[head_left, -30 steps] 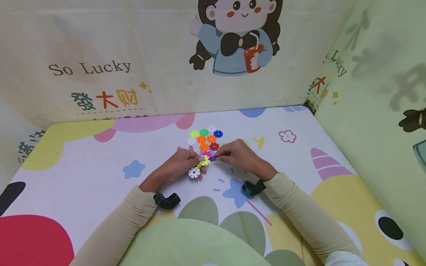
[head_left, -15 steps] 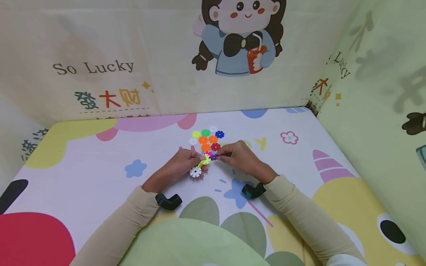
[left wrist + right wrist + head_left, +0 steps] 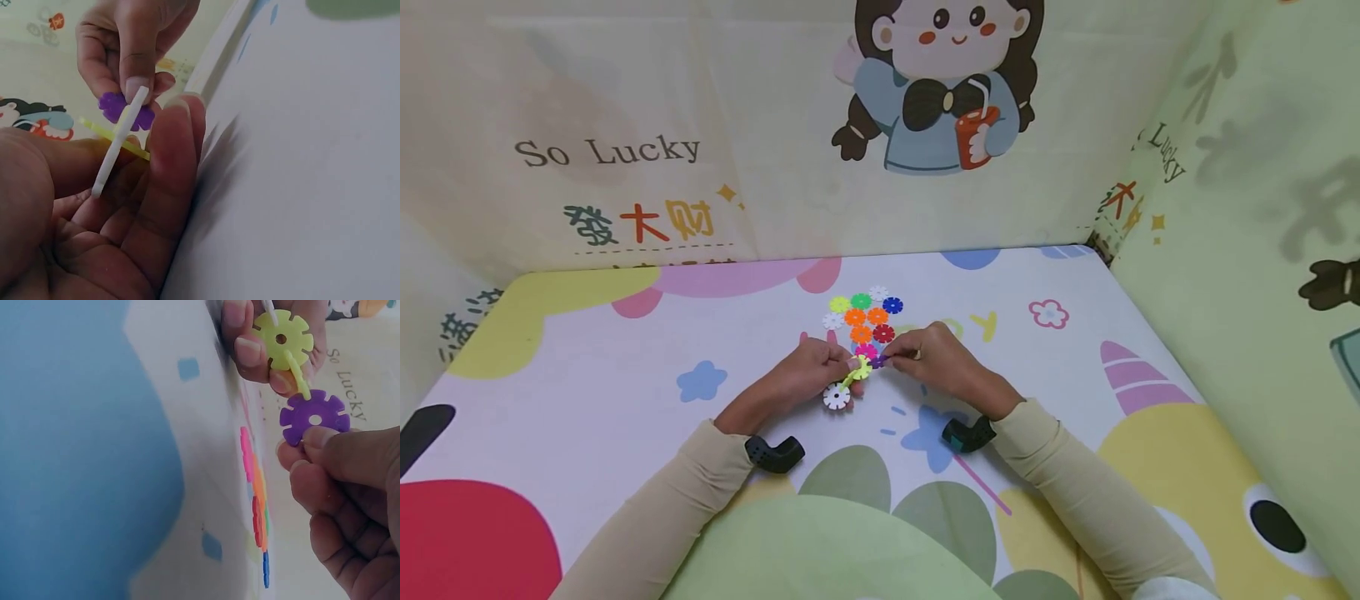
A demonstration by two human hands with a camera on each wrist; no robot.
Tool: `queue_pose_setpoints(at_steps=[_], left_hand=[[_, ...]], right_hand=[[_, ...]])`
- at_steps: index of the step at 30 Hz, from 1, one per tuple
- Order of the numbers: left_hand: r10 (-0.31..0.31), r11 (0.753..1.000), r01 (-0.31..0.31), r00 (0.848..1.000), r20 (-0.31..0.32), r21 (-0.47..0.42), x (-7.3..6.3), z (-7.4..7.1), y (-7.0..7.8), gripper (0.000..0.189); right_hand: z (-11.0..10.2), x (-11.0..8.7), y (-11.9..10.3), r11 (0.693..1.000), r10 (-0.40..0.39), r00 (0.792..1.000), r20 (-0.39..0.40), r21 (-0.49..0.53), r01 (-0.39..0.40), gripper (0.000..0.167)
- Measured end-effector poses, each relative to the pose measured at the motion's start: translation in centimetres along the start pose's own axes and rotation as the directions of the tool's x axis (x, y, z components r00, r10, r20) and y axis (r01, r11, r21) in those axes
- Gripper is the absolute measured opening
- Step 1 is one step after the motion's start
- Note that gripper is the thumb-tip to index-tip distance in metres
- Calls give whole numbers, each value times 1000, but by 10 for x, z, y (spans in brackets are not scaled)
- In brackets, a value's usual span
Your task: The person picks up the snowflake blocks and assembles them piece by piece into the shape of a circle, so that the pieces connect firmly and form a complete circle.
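Observation:
In the head view my left hand (image 3: 805, 372) holds a short chain of notched plastic discs, low over the table. The chain has a white disc (image 3: 111, 156), seen edge-on in the left wrist view, and a yellow disc (image 3: 295, 339) slotted to it. From the yellow disc a second, edge-on yellow disc (image 3: 299, 376) reaches to a purple disc (image 3: 328, 414). My right hand (image 3: 943, 360) pinches the purple disc between thumb and fingers. The purple disc meets the second yellow one at their slots; how deep they join is unclear.
Several loose discs lie grouped on the table just beyond my hands, among them a pink (image 3: 867, 351), a red (image 3: 883, 334), an orange (image 3: 855, 317), a green (image 3: 861, 302) and a blue disc (image 3: 892, 306). Printed cloth walls (image 3: 760, 125) stand at the back and right.
Both hands keep their grips. The held chain and the purple disc have come slightly toward me since half a second ago. The loose discs stay put.

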State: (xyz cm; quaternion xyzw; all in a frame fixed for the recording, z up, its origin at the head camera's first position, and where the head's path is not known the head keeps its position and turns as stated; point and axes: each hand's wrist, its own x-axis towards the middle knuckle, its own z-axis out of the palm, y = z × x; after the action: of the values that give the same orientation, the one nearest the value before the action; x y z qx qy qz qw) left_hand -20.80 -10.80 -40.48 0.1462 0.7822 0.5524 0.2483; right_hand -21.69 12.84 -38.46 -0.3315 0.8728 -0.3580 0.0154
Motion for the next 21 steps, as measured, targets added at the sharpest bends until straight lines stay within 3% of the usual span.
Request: queue_pose_setpoints(at_steps=[15,21], left_hand=[[-4,998,2,999,-39,-69,2,5,-2,24],[7,999,-8,999,-34,-34,3,4,0,24]], right_hand=[[5,-2,-3,990,-92,995,-46,-108,86,13],[5,-1,-1,990,-106,993,-47,-98,101,12]])
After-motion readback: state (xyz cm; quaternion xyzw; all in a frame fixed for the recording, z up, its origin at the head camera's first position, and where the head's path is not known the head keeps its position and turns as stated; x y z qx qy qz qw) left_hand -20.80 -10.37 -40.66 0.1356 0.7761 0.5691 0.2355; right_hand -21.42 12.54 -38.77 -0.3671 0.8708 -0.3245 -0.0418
